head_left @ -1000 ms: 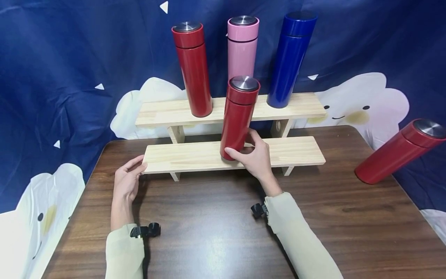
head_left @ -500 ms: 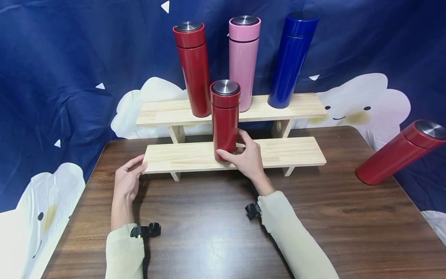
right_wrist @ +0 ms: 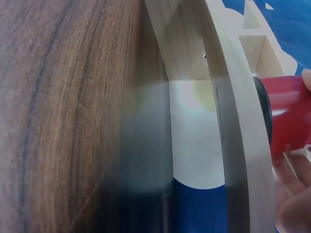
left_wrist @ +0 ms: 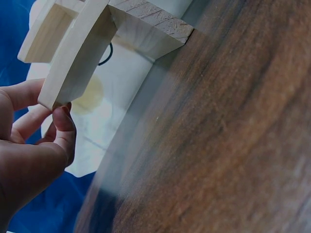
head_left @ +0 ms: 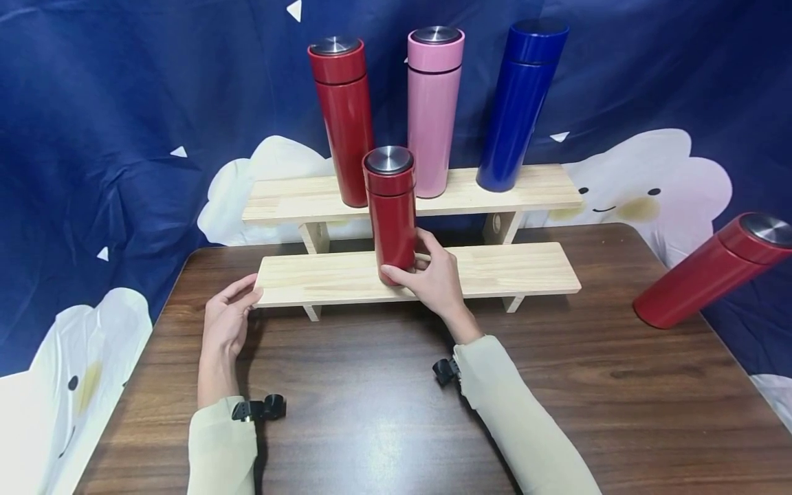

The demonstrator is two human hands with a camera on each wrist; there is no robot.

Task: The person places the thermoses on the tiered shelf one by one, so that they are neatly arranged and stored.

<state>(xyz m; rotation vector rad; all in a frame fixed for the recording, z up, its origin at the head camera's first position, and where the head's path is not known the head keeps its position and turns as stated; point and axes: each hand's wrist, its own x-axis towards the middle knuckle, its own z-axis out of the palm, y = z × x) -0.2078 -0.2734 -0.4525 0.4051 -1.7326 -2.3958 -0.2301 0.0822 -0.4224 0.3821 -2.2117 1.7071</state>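
Observation:
My right hand (head_left: 434, 278) grips a red thermos (head_left: 394, 230) near its base. The thermos stands upright on the front, lower tier of a two-tier wooden shelf (head_left: 297, 278); its dark base meets the board in the right wrist view, with fingers (right_wrist: 297, 179) curled round the red body (right_wrist: 290, 114). At the left end of that tier, my left hand (head_left: 225, 323) pinches the board's corner, thumb and fingers on either side of the wood (left_wrist: 73, 68). Another red thermos (head_left: 342, 130), a pink thermos (head_left: 435, 124) and a blue thermos (head_left: 520, 110) stand along the upper tier (head_left: 284, 196).
A third red thermos (head_left: 711, 271) stands on the brown wooden table (head_left: 371, 399) at the far right. Behind the table hangs a dark blue cloth (head_left: 124, 124) printed with white clouds. Bare board shows on both sides of the held thermos.
My right hand has slid the red thermos leftward along the lower tier, from in front of the pink thermos to between it and the red one. My left hand has stayed at the board's end.

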